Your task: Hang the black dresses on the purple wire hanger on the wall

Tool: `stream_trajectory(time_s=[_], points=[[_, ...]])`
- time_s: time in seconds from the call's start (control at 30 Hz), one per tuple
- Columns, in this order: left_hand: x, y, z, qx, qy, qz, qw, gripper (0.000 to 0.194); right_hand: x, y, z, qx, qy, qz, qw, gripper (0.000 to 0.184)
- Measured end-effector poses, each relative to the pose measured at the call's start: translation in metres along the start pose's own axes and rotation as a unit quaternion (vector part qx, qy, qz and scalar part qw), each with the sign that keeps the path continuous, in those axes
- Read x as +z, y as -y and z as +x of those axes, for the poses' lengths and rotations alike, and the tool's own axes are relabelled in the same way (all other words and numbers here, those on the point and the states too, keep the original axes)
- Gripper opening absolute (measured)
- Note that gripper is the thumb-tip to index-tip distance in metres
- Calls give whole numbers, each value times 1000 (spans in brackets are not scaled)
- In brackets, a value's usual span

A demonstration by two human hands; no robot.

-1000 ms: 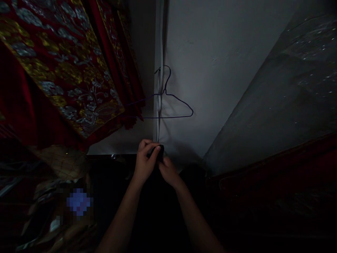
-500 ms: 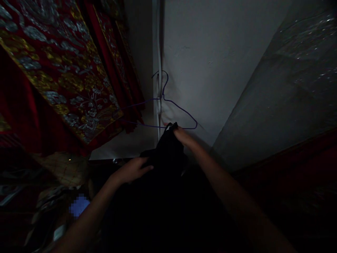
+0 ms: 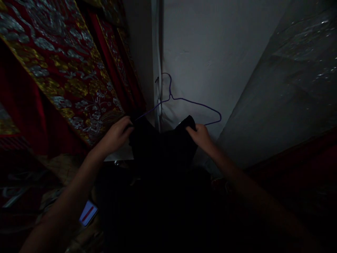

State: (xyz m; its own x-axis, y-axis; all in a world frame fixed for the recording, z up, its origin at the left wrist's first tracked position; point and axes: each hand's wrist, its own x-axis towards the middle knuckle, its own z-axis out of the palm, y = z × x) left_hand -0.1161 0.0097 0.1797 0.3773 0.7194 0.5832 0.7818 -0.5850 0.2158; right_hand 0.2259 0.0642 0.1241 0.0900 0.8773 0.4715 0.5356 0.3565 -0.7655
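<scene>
A black garment (image 3: 163,151) is stretched between my two hands at the lower part of a purple wire hanger (image 3: 196,102). My left hand (image 3: 117,135) is closed on the garment's upper left edge, close to the hanger's left arm. On the other side, my right hand (image 3: 198,135) pinches the upper right edge, just below the hanger's right end, which still shows bare. The hanger's hook is up by a pale vertical cord or pipe (image 3: 159,52). What kind of garment it is cannot be made out in the dark.
Red cloth with gold and silver embroidery (image 3: 71,77) hangs at the left. A pale wall (image 3: 210,45) stands behind the hanger, with shiny clear plastic sheeting (image 3: 297,70) at the right. A lit phone (image 3: 88,213) lies low on the left among dim clutter.
My left hand has moved up and left and closed on the garment's edge. My right hand has shifted right, spreading the cloth. The hanger has tilted and swung right.
</scene>
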Motion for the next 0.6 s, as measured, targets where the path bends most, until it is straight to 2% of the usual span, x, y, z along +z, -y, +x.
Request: stream_trajectory(time_s=[0.1,0.17,0.2,0.27,0.33,0.37,0.43,0.5,0.6], points=[[4,-11,27,34,-55,-16,998,28,12,12,-25,-60,77,62,993,29],[8,-11,40,32,-70,-26,997,38,10,14,-37,-113,89,89,986,22],[9,-10,43,29,-64,-30,997,39,5,13,-39,-124,60,95,986,34],[10,-7,47,26,-45,-24,998,36,-9,4,-35,-111,-56,108,986,59],[8,-5,47,27,-35,-6,999,33,-28,-8,-20,-83,-163,126,975,67],[6,-5,47,31,-33,2,999,32,-38,-15,-10,-73,-181,134,972,63],[2,-4,47,38,-36,20,998,31,-58,-24,10,-55,-148,140,977,45],[-2,0,47,35,-60,37,997,30,-77,-25,28,-19,-51,151,987,29],[-4,9,47,7,-128,54,990,25,-93,-15,42,45,108,192,974,29]])
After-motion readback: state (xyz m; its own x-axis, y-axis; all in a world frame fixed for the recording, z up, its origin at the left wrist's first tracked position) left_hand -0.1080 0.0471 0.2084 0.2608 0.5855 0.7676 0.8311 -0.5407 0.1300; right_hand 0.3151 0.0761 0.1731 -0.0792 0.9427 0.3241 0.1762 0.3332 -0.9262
